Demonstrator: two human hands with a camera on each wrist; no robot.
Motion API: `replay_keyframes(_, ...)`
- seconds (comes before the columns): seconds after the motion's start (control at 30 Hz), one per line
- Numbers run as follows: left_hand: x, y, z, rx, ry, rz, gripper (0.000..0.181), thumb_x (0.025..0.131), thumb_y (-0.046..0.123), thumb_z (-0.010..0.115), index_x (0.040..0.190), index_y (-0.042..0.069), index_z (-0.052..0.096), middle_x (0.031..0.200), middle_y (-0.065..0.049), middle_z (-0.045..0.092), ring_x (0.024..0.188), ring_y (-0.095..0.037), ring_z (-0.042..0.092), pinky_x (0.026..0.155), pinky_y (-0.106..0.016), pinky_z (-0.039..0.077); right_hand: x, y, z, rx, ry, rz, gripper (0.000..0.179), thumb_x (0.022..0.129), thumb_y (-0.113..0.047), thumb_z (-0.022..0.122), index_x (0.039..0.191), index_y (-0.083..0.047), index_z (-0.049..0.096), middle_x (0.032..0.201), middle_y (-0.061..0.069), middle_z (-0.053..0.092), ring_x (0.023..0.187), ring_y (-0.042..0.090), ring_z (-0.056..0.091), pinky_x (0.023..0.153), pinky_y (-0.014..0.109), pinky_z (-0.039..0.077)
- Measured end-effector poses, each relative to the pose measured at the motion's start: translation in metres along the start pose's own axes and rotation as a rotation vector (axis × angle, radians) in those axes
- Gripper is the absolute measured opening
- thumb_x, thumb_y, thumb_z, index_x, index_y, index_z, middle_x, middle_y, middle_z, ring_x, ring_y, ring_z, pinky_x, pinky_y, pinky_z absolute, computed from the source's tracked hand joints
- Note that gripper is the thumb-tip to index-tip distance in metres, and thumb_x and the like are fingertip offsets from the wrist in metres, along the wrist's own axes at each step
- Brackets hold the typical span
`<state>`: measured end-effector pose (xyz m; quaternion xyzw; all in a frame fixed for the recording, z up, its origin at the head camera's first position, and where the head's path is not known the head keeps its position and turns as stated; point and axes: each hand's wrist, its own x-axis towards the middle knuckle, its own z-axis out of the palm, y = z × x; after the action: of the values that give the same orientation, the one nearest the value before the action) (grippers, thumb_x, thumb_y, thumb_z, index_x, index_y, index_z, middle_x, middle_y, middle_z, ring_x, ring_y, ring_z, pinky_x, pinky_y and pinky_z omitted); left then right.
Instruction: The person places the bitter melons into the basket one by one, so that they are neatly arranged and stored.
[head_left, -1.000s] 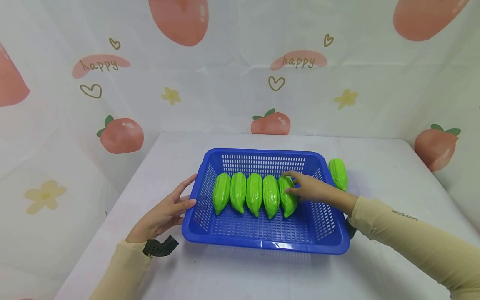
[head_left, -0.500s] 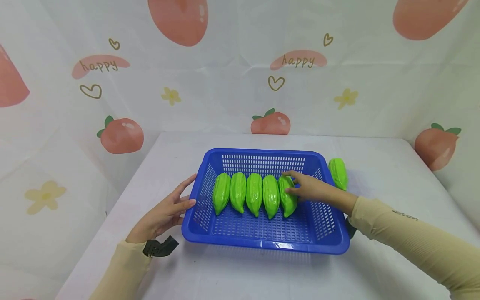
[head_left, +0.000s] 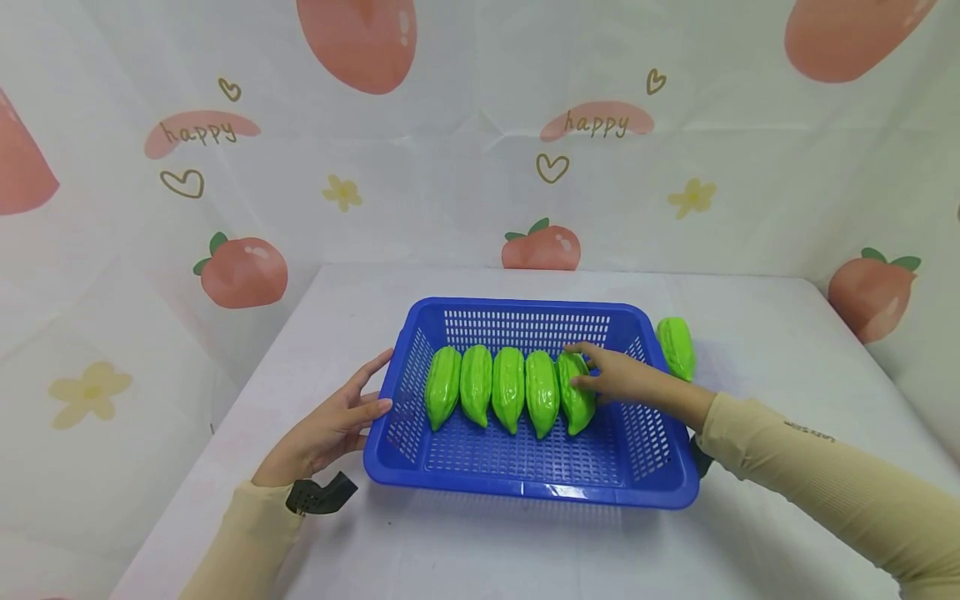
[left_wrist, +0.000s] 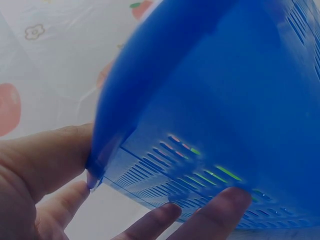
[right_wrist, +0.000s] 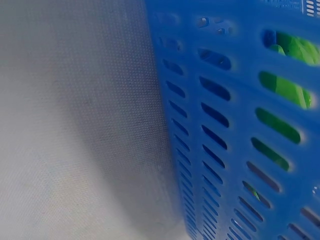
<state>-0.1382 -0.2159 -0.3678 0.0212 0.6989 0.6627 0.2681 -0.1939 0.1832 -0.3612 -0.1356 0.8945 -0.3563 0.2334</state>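
In the head view, several glossy bright-green bitter melons (head_left: 508, 390) lie side by side in a blue plastic basket (head_left: 570, 492), tips toward me. My right hand (head_left: 618, 375) reaches over the basket's right side and holds the rightmost bitter melon (head_left: 577, 410), thumb and index finger spread along it. My left hand (head_left: 330, 429) rests against the basket's left side, fingers extended, with fingertips at the rim. In the left wrist view, fingers (left_wrist: 220, 212) touch the slotted wall of the basket (left_wrist: 200, 100). The right wrist view shows the slotted basket wall (right_wrist: 240, 100) but no hand.
One more bitter melon (head_left: 677, 348) lies on the white table (head_left: 465, 550), just outside the basket's right side. A white cloth backdrop (head_left: 450, 167) printed with fruit, hearts and flowers stands behind and beside the table.
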Motion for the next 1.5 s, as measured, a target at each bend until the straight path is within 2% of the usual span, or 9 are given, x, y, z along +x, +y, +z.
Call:
replay_keyframes(0.13, 0.000, 0.000, 0.000, 0.001, 0.001, 0.000, 0.078, 0.097, 0.023, 0.059, 0.153, 0.044, 0.009, 0.141, -0.024, 0.047, 0.106, -0.033, 0.066, 0.087, -0.050, 0.055, -0.001, -0.001, 0.000, -0.081, 0.033, -0.017, 0.058, 0.097, -0.017, 0.058, 0.147, -0.003, 0.033, 0.135, 0.032, 0.049, 0.117, 0.044, 0.056, 0.083, 0.044, 0.058)
replay_keyframes(0.27, 0.000, 0.000, 0.000, -0.003, -0.004, 0.001, 0.077, 0.097, 0.023, 0.059, 0.153, 0.044, 0.009, 0.140, -0.023, 0.048, 0.106, -0.033, 0.066, 0.087, -0.050, 0.055, -0.003, -0.002, -0.001, -0.159, 0.088, -0.056, 0.057, 0.097, -0.022, 0.058, 0.145, 0.000, 0.037, 0.139, 0.029, 0.048, 0.128, 0.047, 0.045, 0.100, 0.057, 0.045)
replay_keyframes(0.33, 0.000, 0.000, 0.000, -0.004, -0.007, 0.001, 0.077, 0.097, 0.023, 0.059, 0.153, 0.044, 0.009, 0.139, -0.023, 0.049, 0.106, -0.033, 0.066, 0.087, -0.050, 0.055, -0.003, -0.002, -0.002, -0.156, 0.108, -0.075, 0.056, 0.097, -0.021, 0.057, 0.144, 0.002, 0.037, 0.141, 0.031, 0.045, 0.132, 0.048, 0.040, 0.104, 0.060, 0.039)
replay_keyframes(0.7, 0.000, -0.001, -0.002, -0.011, -0.034, 0.016, 0.078, 0.098, 0.022, 0.058, 0.153, 0.043, 0.008, 0.136, -0.021, 0.052, 0.104, -0.032, 0.067, 0.087, -0.051, 0.055, -0.009, 0.001, -0.013, -0.055, 0.198, -0.167, 0.053, 0.099, -0.022, 0.055, 0.145, -0.004, 0.036, 0.144, 0.027, 0.043, 0.131, 0.047, 0.043, 0.100, 0.059, 0.043)
replay_keyframes(0.87, 0.001, -0.002, -0.001, -0.005, -0.021, 0.012, 0.078, 0.097, 0.023, 0.059, 0.153, 0.044, 0.009, 0.136, -0.021, 0.053, 0.104, -0.033, 0.067, 0.086, -0.050, 0.055, -0.016, -0.001, -0.023, 0.046, 0.238, -0.238, 0.050, 0.099, -0.019, 0.055, 0.143, -0.002, 0.038, 0.138, 0.028, 0.048, 0.126, 0.045, 0.050, 0.095, 0.053, 0.050)
replay_keyframes(1.07, 0.001, -0.001, -0.001, 0.001, -0.013, 0.012, 0.078, 0.097, 0.023, 0.059, 0.153, 0.044, 0.008, 0.136, -0.022, 0.052, 0.103, -0.033, 0.067, 0.086, -0.050, 0.055, -0.028, -0.001, -0.036, 0.173, 0.233, -0.318, 0.048, 0.098, -0.011, 0.055, 0.141, 0.003, 0.037, 0.132, 0.030, 0.051, 0.118, 0.047, 0.055, 0.091, 0.046, 0.054)
replay_keyframes(1.2, 0.000, -0.001, 0.000, 0.006, -0.009, 0.013, 0.078, 0.097, 0.023, 0.059, 0.153, 0.043, 0.008, 0.136, -0.022, 0.052, 0.103, -0.033, 0.067, 0.085, -0.050, 0.056, -0.038, 0.003, -0.044, 0.199, 0.237, -0.351, 0.047, 0.099, -0.011, 0.054, 0.141, 0.002, 0.037, 0.131, 0.029, 0.052, 0.116, 0.045, 0.058, 0.088, 0.040, 0.056)
replay_keyframes(1.43, 0.000, -0.001, -0.001, -0.004, -0.022, 0.018, 0.077, 0.098, 0.022, 0.058, 0.153, 0.043, 0.008, 0.134, -0.021, 0.053, 0.103, -0.033, 0.067, 0.086, -0.050, 0.055, -0.056, 0.012, -0.060, 0.207, 0.294, -0.391, 0.044, 0.101, -0.014, 0.051, 0.141, 0.000, 0.039, 0.128, 0.027, 0.054, 0.104, 0.002, 0.064, 0.084, 0.024, 0.056)
replay_keyframes(1.5, 0.000, -0.001, -0.001, -0.003, -0.024, 0.019, 0.077, 0.098, 0.022, 0.058, 0.153, 0.043, 0.008, 0.135, -0.022, 0.053, 0.103, -0.033, 0.067, 0.086, -0.050, 0.055, -0.060, 0.015, -0.065, 0.214, 0.316, -0.392, 0.043, 0.101, -0.014, 0.050, 0.140, -0.002, 0.041, 0.128, 0.026, 0.054, 0.102, 0.000, 0.064, 0.083, 0.021, 0.056)
